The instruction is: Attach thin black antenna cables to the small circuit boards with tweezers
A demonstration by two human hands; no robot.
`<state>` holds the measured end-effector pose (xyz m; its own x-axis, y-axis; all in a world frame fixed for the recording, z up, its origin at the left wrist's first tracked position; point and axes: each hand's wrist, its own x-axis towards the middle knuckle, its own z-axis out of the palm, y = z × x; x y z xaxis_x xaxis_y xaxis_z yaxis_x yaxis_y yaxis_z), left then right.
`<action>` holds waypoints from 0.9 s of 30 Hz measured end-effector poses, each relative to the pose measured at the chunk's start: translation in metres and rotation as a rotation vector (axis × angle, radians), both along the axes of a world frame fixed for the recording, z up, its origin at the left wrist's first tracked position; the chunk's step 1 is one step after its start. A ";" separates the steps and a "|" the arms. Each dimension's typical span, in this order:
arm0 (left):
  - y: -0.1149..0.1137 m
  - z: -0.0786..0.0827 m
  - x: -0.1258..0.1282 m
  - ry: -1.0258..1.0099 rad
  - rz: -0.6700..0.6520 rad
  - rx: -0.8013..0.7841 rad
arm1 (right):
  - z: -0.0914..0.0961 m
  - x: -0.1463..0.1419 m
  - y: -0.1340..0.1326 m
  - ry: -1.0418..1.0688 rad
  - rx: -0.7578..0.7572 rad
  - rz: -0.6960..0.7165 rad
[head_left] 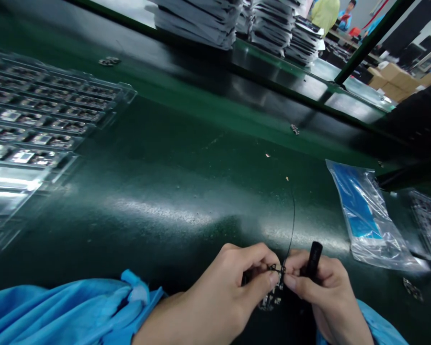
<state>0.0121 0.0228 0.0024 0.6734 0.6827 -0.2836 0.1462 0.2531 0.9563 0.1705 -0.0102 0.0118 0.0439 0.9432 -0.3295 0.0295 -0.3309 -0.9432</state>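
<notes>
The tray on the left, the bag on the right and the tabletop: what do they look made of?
The tray looks like thin clear moulded plastic: it is see-through, with glossy pocket ridges. The bag seems to be clear plastic film, wrinkled and shiny, with something blue inside. The tabletop looks like a dark green smooth mat, perhaps rubber or vinyl, with soft glare.

Both forearms are reaching in from the bottom edge in blue sleeves. The left hand (pixel 233 280) and right hand (pixel 318 282) are meeting at the fingertips, thumbs and forefingers pinching together. The right hand's other fingers are curling closed, knuckles facing up.
</notes>
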 end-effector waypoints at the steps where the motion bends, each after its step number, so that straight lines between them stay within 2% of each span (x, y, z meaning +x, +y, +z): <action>1: 0.000 0.000 0.000 0.012 -0.003 0.004 | -0.001 0.000 0.000 0.005 0.000 -0.004; 4: -0.001 -0.001 0.000 0.025 0.005 0.008 | -0.003 -0.001 -0.001 0.018 -0.014 -0.018; 11: 0.000 -0.003 0.001 -0.097 0.071 -0.082 | 0.001 0.001 0.001 -0.014 -0.057 0.009; 14: -0.002 -0.003 0.001 -0.004 0.069 0.027 | 0.000 0.000 -0.001 -0.126 0.021 0.027; 17: -0.004 -0.001 0.001 0.125 0.022 0.139 | -0.002 -0.002 -0.005 -0.319 0.168 0.075; 20: -0.005 0.001 0.001 0.164 -0.018 0.217 | -0.005 -0.003 -0.009 -0.430 0.286 0.114; 24: -0.007 0.001 0.000 0.145 -0.023 0.233 | -0.008 -0.001 -0.010 -0.370 0.293 0.126; 27: -0.007 -0.002 0.000 0.126 0.018 0.195 | -0.007 0.002 -0.006 -0.207 0.166 0.076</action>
